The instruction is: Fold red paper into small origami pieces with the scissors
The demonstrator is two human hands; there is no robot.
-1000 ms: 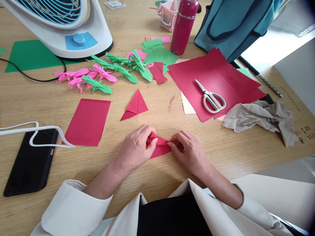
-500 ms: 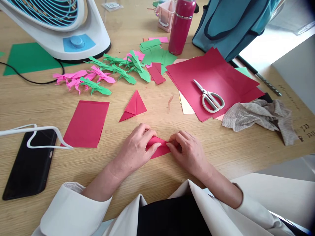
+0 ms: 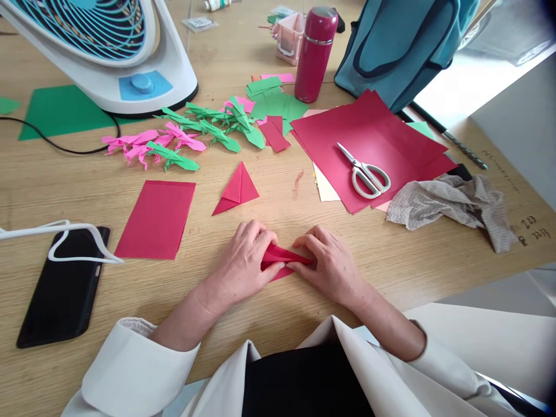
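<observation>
A small folded piece of red paper (image 3: 284,255) lies between my two hands near the table's front edge, with one layer lifted so that a gap shows. My left hand (image 3: 243,255) grips its left part, thumb along the lower layer. My right hand (image 3: 328,263) pinches its right corner, the thumb tip close to my left thumb. The fingers cover both ends of the paper. Beyond my hands lies a folded red paper triangle (image 3: 238,188). To the left is a stack of red paper rectangles (image 3: 158,220).
Folded green and pink paper figures (image 3: 212,127) lie farther back, before a fan (image 3: 174,75). White scissors (image 3: 367,176) rest on large red sheets (image 3: 321,130) at right, near a crumpled cloth (image 3: 434,200). A phone (image 3: 61,295), a bottle (image 3: 315,55) and a blue bag (image 3: 391,46) stand around.
The upper layer of the red paper has risen and opened a gap. My right thumb has moved left along the paper towards my left thumb. The view has shifted slightly.
</observation>
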